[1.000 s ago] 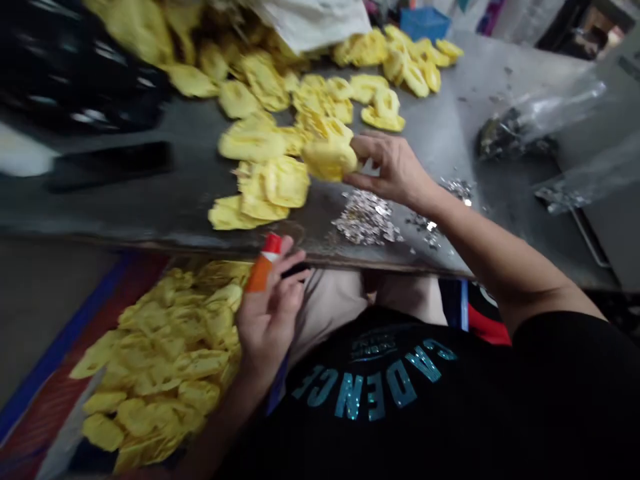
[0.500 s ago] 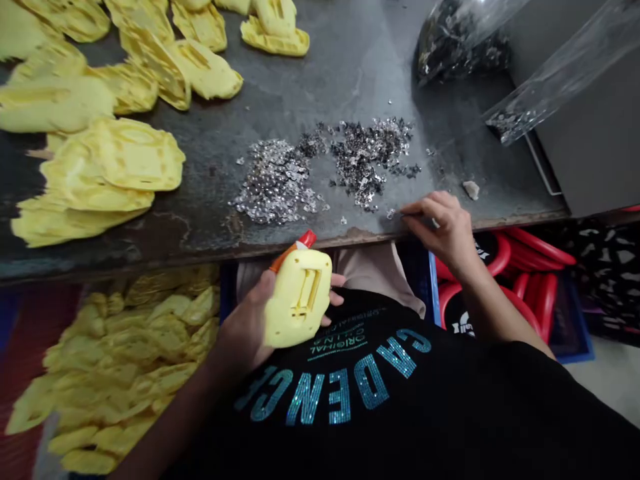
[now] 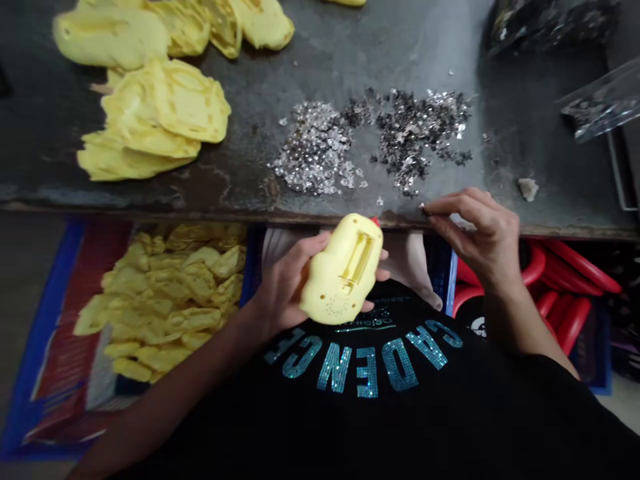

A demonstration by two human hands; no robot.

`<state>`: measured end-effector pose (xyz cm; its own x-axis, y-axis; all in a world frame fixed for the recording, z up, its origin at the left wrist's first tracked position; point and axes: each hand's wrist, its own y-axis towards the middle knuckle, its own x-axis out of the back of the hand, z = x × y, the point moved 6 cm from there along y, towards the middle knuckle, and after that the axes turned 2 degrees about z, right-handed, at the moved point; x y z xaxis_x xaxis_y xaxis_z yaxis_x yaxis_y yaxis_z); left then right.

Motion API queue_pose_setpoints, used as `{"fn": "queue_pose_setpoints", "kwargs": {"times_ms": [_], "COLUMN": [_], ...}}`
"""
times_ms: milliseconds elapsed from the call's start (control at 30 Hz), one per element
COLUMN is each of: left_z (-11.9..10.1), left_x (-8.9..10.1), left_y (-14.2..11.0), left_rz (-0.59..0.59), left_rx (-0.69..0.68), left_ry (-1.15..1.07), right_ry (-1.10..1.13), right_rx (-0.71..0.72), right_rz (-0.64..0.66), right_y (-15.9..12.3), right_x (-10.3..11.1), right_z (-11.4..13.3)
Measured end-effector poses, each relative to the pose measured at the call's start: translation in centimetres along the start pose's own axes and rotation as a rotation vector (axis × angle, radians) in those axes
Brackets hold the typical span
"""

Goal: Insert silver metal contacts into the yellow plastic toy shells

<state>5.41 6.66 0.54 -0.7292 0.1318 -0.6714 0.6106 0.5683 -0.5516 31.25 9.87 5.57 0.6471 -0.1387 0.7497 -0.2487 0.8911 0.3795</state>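
Note:
My left hand (image 3: 285, 280) grips a yellow plastic toy shell (image 3: 340, 280) above my lap. An empty battery compartment and a ring of speaker holes face up on it. Behind the shell pokes out the red cap (image 3: 375, 221) of an orange tube, whose body is hidden. At the table edge, my right hand (image 3: 480, 230) pinches a small dark metal piece (image 3: 424, 209), probably a battery contact, between thumb and forefinger. Just beyond lie a pile of silvery metal contacts (image 3: 315, 150) and a pile of darker ones (image 3: 415, 137).
More yellow shells (image 3: 165, 113) are stacked at the table's left. A blue crate (image 3: 30, 373) below holds many yellow shells (image 3: 175, 293). Red ring-shaped parts (image 3: 570, 320) fill another crate at right. Plastic bags of metal pieces (image 3: 600, 103) and a whitish lump (image 3: 528, 189) lie on the table.
My right hand picked up a yellow shell from the table and the shell passed to my left hand, alongside the orange tube. My right hand then moved to the contacts and now pinches one.

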Motion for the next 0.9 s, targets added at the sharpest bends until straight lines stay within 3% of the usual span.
{"fn": "queue_pose_setpoints", "kwargs": {"times_ms": [133, 233, 500, 733, 900], "left_z": [0.3, 0.3, 0.6, 0.9, 0.9], "left_x": [-0.7, -0.7, -1.3, -0.9, -1.2], "left_y": [0.0, -0.3, -1.3, -1.4, -1.0], "left_rz": [0.013, 0.031, 0.188, 0.157, 0.215], "left_rx": [-0.010, -0.061, -0.029, 0.004, 0.018], "left_ry": [0.030, 0.027, -0.124, -0.189, -0.219], "right_ry": [0.150, 0.199, 0.120, 0.011, -0.052], "right_rx": [0.129, 0.174, 0.302, 0.452, 0.526], "right_rz": [0.097, 0.128, 0.139, 0.158, 0.159], "right_y": [0.9, 1.5, 2.6, 2.5, 2.3], "right_x": [-0.4, -1.2, -2.1, -2.1, -2.2], "right_z": [4.8, 6.6, 8.4, 9.0, 9.3]}}
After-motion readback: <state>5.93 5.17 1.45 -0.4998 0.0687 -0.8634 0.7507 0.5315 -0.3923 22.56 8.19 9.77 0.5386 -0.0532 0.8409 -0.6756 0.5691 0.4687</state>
